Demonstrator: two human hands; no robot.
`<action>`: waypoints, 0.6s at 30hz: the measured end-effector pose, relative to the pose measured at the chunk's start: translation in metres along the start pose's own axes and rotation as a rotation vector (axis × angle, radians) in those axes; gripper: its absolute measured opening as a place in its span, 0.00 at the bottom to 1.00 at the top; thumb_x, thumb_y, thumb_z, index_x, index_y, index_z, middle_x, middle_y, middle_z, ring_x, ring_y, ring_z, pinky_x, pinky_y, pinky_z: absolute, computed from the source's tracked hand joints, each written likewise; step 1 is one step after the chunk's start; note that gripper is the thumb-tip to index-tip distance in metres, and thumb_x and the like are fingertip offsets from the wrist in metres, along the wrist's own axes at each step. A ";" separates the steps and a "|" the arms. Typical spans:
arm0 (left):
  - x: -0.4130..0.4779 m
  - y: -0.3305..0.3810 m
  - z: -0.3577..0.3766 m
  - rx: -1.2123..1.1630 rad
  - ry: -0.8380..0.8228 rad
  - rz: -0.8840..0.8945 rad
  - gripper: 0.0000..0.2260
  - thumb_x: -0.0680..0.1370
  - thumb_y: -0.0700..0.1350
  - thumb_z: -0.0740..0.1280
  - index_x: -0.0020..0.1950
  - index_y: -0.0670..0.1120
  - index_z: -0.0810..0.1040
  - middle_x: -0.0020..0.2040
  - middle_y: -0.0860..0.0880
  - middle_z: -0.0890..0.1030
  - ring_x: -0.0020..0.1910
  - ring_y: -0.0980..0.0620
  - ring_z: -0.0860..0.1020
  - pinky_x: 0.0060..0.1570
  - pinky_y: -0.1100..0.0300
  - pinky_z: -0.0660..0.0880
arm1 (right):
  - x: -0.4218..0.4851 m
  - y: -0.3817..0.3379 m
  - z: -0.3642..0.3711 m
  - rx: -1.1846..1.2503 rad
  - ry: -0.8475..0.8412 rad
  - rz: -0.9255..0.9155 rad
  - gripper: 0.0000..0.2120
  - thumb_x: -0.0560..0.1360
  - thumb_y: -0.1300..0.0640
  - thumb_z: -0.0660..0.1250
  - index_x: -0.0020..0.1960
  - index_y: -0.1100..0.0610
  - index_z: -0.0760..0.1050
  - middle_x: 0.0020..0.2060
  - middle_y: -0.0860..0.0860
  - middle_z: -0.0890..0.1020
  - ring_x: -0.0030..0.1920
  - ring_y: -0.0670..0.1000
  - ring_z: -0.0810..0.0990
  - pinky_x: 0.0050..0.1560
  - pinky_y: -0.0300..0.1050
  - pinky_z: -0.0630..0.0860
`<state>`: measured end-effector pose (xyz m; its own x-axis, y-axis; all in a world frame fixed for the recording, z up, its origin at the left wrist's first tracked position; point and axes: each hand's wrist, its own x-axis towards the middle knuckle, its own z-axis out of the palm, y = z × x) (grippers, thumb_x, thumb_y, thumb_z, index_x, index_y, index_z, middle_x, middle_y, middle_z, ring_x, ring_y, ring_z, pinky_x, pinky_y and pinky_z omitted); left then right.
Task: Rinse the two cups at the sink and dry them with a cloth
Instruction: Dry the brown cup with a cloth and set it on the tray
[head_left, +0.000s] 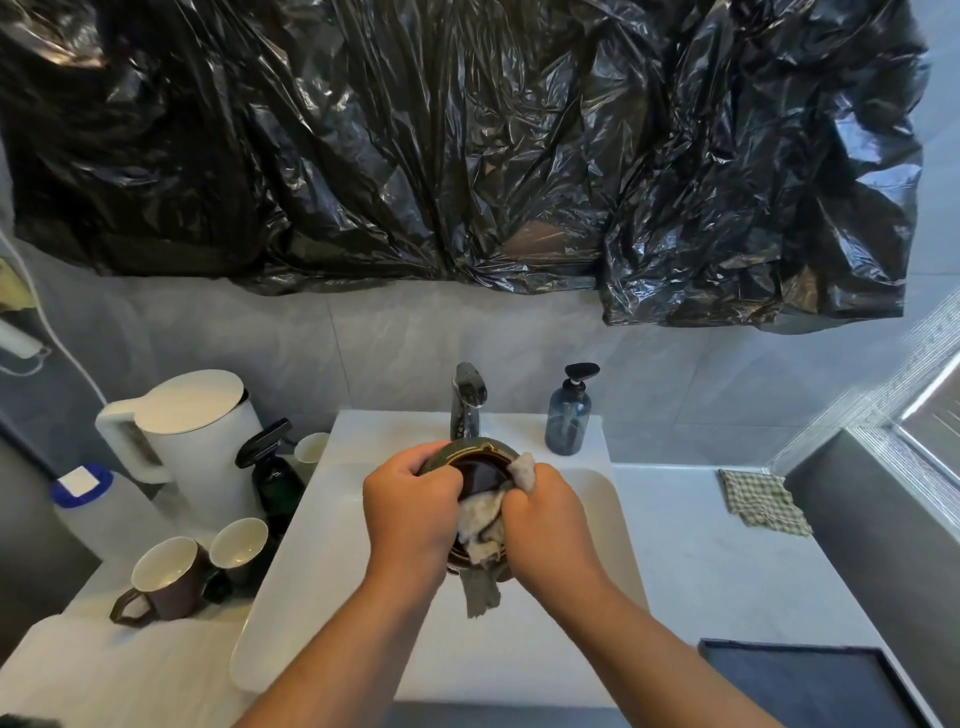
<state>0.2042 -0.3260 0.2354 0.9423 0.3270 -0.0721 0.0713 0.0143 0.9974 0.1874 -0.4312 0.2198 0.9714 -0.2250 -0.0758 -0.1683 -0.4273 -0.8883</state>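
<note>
Well left of the hands, a brown mug (171, 577) stands on the bench (701, 545); whether it is the second cup, or already rinsed, cannot be told. The left hand (410, 506) grips the rim of a dark cup (480, 470), held over the sink (322, 571) just below the tap (467, 395). Just beside it, the right hand (548, 525) is clenched on a pale cloth (480, 525) pushed into the cup's mouth. Drying looks to be the step in hand. Next, the cup likely needs turning against the cloth. Both hands hide its lower body and any handle.
</note>
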 end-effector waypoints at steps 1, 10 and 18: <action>-0.002 -0.001 0.002 -0.026 0.021 0.003 0.20 0.67 0.28 0.62 0.38 0.50 0.86 0.33 0.51 0.85 0.39 0.48 0.83 0.37 0.54 0.81 | 0.000 0.000 0.001 0.021 0.013 0.009 0.10 0.78 0.64 0.55 0.50 0.53 0.72 0.41 0.49 0.79 0.40 0.47 0.79 0.28 0.39 0.75; 0.018 0.011 -0.022 0.358 -0.458 0.093 0.18 0.59 0.40 0.61 0.44 0.49 0.83 0.38 0.46 0.84 0.38 0.48 0.79 0.37 0.56 0.75 | 0.005 -0.003 -0.016 -0.193 -0.177 -0.113 0.12 0.74 0.63 0.54 0.51 0.49 0.70 0.44 0.49 0.80 0.43 0.52 0.80 0.40 0.49 0.79; -0.004 -0.005 0.003 -0.129 0.033 0.088 0.18 0.64 0.35 0.60 0.45 0.48 0.85 0.41 0.44 0.85 0.43 0.42 0.83 0.39 0.51 0.82 | -0.014 -0.010 0.014 0.313 0.088 0.047 0.09 0.80 0.65 0.55 0.53 0.53 0.70 0.44 0.50 0.79 0.44 0.49 0.80 0.36 0.36 0.75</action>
<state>0.2013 -0.3304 0.2306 0.9317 0.3628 0.0140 -0.0558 0.1051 0.9929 0.1779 -0.4114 0.2236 0.9434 -0.3183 -0.0926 -0.1395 -0.1277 -0.9820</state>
